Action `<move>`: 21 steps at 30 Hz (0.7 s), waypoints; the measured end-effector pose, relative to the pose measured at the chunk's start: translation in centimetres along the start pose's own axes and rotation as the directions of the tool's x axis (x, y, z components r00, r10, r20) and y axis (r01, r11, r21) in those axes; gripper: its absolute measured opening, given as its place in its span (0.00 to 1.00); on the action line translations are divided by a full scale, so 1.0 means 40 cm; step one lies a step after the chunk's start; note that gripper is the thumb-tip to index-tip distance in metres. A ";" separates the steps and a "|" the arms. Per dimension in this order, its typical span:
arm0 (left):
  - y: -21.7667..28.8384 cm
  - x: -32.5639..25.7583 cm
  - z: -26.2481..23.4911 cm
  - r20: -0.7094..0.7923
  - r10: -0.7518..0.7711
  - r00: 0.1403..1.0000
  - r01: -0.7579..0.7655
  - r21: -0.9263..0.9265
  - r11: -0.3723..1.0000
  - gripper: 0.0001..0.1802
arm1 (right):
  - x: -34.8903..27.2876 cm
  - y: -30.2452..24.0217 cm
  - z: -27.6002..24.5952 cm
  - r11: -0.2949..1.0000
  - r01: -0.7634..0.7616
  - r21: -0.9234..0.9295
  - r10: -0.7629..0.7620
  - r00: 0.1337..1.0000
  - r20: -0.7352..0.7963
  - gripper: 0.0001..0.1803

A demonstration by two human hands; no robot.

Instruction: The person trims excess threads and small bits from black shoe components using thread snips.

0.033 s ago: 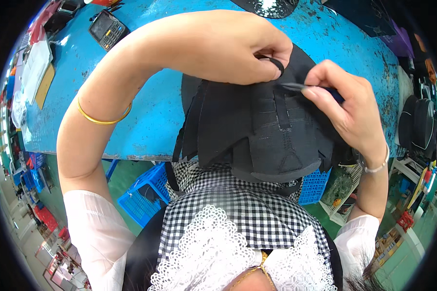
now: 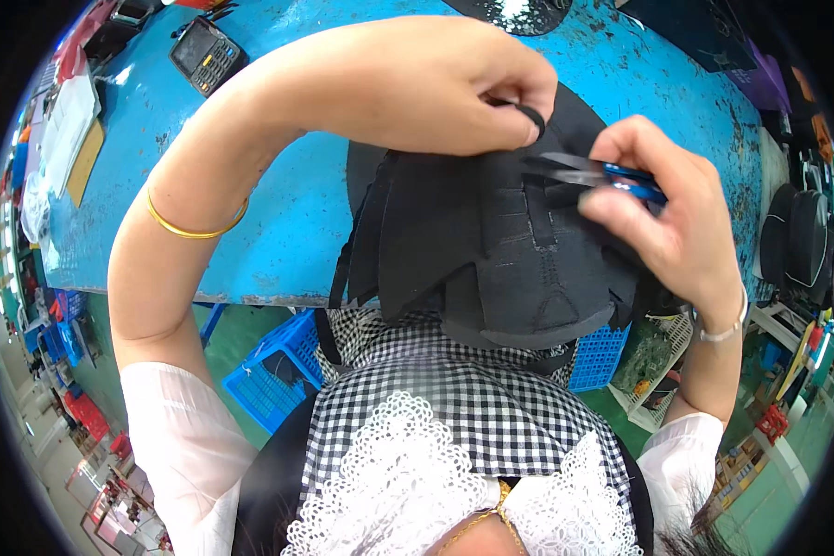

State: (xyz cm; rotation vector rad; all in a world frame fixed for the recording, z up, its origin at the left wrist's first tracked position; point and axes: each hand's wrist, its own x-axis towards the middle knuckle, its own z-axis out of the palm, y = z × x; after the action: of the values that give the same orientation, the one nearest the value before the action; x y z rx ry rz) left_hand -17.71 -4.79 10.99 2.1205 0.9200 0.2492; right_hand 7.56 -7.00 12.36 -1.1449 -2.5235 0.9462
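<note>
A large black fabric piece (image 2: 431, 232), sewn from several panels, lies over the table's front edge and hangs toward my lap. My left hand (image 2: 473, 88) rests on its far part, fingers closed in a pinch on a narrow black strap (image 2: 532, 117). Where the strap's ends go is hidden by the hand. To its right, my right hand (image 2: 681, 208) grips small thread snips (image 2: 574, 176) with blue handles. Their blades are parted and point left, just above the black fabric near a short sewn strip (image 2: 537, 215). I cannot tell whether the blades touch the fabric.
The blue table (image 2: 278, 213) has worn paint. A handheld keypad device (image 2: 207, 57) lies at its far left, near papers (image 2: 74, 130). Below the front edge stand a blue basket (image 2: 273, 371) and a white crate (image 2: 653, 371). Black rounded items (image 2: 797, 236) are at the right.
The blades of the snips have opened, and the right thumb has dropped away from the upper fingers. My right hand has shifted slightly right. My left hand keeps nearly the same place.
</note>
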 end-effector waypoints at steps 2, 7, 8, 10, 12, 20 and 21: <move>0.012 -0.026 -0.008 -0.030 -0.087 0.996 0.079 -0.214 0.974 0.09 | -0.010 -0.065 -0.001 0.991 0.095 -0.090 -0.096 0.995 -0.013 0.06; 0.052 -0.018 -0.056 -0.123 -0.243 0.962 0.098 -0.676 0.731 0.07 | -0.046 -0.149 0.114 0.813 0.168 -0.557 -0.122 0.985 0.119 0.25; 0.054 -0.029 -0.065 -0.164 -0.215 0.963 0.038 -0.705 0.708 0.07 | -0.045 -0.164 0.130 0.774 0.147 -0.616 -0.086 0.988 0.127 0.26; 0.015 -0.025 -0.064 -0.333 -0.063 0.941 -0.163 -0.608 0.777 0.07 | -0.042 -0.173 0.144 0.747 0.133 -0.651 -0.087 0.991 0.103 0.24; 0.077 -0.042 -0.083 -0.456 -0.222 0.862 0.014 -0.416 0.909 0.08 | -0.041 -0.169 0.139 0.716 0.109 -0.690 -0.077 0.994 0.078 0.23; -0.005 -0.061 -0.081 -0.125 -0.003 0.992 -0.078 -0.636 0.768 0.09 | -0.195 0.064 -0.039 0.640 -0.280 -0.716 -0.224 0.823 -0.522 0.19; 0.032 -0.069 -0.103 0.059 -0.126 0.990 0.138 -0.565 0.814 0.09 | -0.225 0.142 -0.006 0.937 -0.323 -0.133 0.112 0.639 -0.761 0.18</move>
State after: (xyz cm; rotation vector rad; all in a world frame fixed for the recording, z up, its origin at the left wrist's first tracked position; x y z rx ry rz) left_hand -20.87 -4.77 14.99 1.4951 0.8466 0.3795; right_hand 17.15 -10.71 9.54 -1.5424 -1.8575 0.0817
